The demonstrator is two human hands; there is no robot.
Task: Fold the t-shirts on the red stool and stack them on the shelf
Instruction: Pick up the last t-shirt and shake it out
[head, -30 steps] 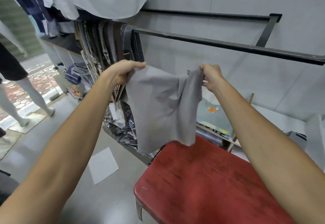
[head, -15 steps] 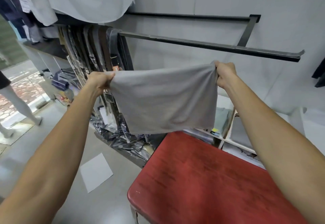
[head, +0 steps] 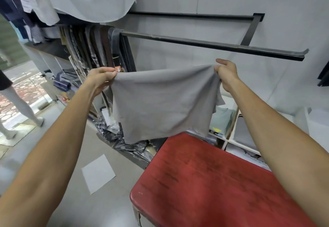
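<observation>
Left hand (head: 100,78): we pinch the upper left corner of the grey t-shirt (head: 160,102), fingers curled round the cloth.
Right hand (head: 226,74): we grip the upper right corner, thumb lying along the top edge.
T-shirt: stretched between our hands in the air, its lower edge hanging just above the far end of the red stool (head: 213,182).
Shelf (head: 229,135): white cubbies behind the stool, folded garments inside.
Rail (head: 213,45): black bar on the wall above our hands.

Matt grey cloth t-shirt (head: 160,102); worn, scuffed red stool (head: 213,182) top, possibly vinyl; dark matt metal rail (head: 204,42).
</observation>
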